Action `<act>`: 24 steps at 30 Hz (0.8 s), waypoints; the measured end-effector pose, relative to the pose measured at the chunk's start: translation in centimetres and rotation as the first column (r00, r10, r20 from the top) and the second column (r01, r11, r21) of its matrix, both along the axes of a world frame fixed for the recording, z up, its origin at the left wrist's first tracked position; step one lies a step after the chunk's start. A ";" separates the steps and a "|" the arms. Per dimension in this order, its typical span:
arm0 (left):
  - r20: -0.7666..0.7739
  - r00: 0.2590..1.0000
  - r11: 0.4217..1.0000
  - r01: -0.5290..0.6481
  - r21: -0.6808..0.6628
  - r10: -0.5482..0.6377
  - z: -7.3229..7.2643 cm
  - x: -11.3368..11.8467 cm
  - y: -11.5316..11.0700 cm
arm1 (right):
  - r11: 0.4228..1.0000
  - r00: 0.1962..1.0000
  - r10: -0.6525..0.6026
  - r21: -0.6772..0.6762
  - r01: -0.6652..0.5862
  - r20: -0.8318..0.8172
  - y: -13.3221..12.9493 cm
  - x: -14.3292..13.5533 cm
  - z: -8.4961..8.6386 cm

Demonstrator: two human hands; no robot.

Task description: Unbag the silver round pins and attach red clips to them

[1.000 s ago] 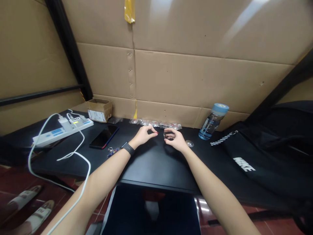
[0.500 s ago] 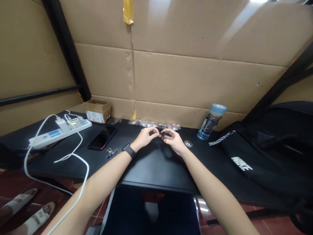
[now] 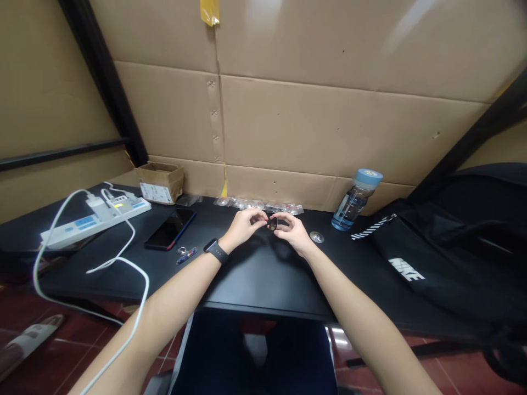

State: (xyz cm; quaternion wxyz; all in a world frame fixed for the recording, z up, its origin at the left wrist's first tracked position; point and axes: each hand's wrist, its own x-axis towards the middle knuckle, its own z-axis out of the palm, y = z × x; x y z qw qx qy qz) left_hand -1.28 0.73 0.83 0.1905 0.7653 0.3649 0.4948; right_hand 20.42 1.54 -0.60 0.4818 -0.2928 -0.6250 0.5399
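Above the black table point(image 3: 263, 274), my right hand point(image 3: 294, 233) grips a small, dark round disc point(image 3: 272, 224) by its edge between thumb and fingers. Its shiny, brownish face is partly turned towards me. My left hand point(image 3: 247, 225), with a black watch on the wrist, is pinched close to the disc's left side. A tiny red piece point(image 3: 267, 220) shows at the left fingertips; its kind is too small to tell. To the right of my right hand lies a clear round plastic piece point(image 3: 317, 237). Small clear packets point(image 3: 284, 208) line the table's back edge, just beyond my hands.
On the left are a phone point(image 3: 171, 229), a keychain point(image 3: 186, 255), a power strip point(image 3: 96, 219) with white cables, and a small cardboard box point(image 3: 160, 184). A water bottle point(image 3: 356, 200) and a black bag point(image 3: 444, 252) stand right. Someone's sandalled foot point(image 3: 31, 343) shows lower left.
The disc has turned so that more of its shiny face shows. My hands stay close together around it. The view has shifted slightly.
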 end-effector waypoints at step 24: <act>-0.266 0.951 0.985 -0.134 0.111 0.160 0.0 1.0 -0.4 | 1.000 1.000 -0.010 -0.027 0.010 -0.018 -0.2 -0.2 0.0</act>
